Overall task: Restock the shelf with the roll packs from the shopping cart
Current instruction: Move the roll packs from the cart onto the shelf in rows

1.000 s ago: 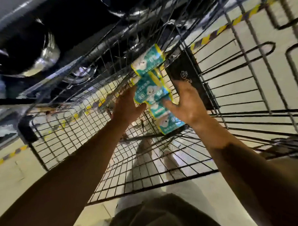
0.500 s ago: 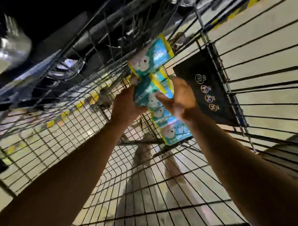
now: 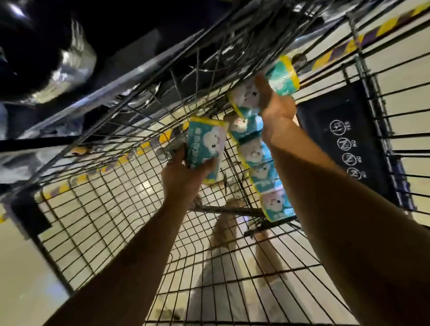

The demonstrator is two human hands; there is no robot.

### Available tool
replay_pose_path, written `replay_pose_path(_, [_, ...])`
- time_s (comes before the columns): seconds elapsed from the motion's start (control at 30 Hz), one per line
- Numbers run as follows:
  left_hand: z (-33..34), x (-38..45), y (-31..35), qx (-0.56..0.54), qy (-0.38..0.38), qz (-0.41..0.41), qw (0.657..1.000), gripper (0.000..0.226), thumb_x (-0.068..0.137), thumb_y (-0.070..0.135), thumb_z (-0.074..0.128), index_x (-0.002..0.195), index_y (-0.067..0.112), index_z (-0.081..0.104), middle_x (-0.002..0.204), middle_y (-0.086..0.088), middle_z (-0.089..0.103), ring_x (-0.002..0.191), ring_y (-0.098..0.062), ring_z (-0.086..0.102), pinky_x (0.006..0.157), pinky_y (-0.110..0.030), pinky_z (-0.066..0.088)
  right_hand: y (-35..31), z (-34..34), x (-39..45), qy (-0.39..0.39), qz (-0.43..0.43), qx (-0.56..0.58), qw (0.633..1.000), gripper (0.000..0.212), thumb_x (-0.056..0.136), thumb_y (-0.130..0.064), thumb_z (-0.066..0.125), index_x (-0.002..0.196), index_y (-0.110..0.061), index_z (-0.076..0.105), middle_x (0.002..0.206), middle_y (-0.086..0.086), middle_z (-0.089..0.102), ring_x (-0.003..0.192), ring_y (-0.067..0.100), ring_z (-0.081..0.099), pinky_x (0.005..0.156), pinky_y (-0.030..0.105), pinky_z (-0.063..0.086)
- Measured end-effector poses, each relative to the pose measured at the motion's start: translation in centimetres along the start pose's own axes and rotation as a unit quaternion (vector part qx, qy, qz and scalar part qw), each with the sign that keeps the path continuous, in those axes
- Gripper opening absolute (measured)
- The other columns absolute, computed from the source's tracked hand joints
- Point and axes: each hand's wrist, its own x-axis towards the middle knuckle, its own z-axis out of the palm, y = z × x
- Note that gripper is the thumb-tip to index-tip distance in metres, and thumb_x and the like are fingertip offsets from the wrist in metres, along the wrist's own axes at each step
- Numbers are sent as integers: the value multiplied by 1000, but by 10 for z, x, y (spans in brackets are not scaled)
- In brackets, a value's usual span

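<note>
Both my arms reach down into the wire shopping cart [image 3: 90, 222]. My left hand [image 3: 184, 179] grips one teal and yellow roll pack [image 3: 205, 145], held apart from the others. My right hand [image 3: 274, 104] is farther in and grips the top packs [image 3: 283, 75] of a row of teal roll packs [image 3: 260, 164] that leans along the cart's right side. The row holds several packs, and its lowest pack [image 3: 277, 206] rests near a dark crossbar. My right wrist hides part of the row.
A black flap with white warning icons [image 3: 348, 148] hangs on the cart's right wall. Dark shelving with shiny wrapped goods [image 3: 63, 72] fills the upper left. Yellow and purple striped tape [image 3: 334, 55] crosses the pale floor. My legs [image 3: 229, 273] show through the cart's mesh.
My left hand has pulled one pack away from the row to the left. My right hand has moved up the row to the top packs. The view has shifted.
</note>
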Motion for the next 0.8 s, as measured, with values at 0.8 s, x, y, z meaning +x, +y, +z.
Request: replay_pose_path(0.8, [-73,-176,71,-249,-82,38,964,68,51,61,83,107,24,73,99,6,77,92,-15,74,82,-41,60,35,-191,-233,-209,-93,89,969,33,93,-25,69,121,-8,64,112,17,73,96,29,72,89,59,57])
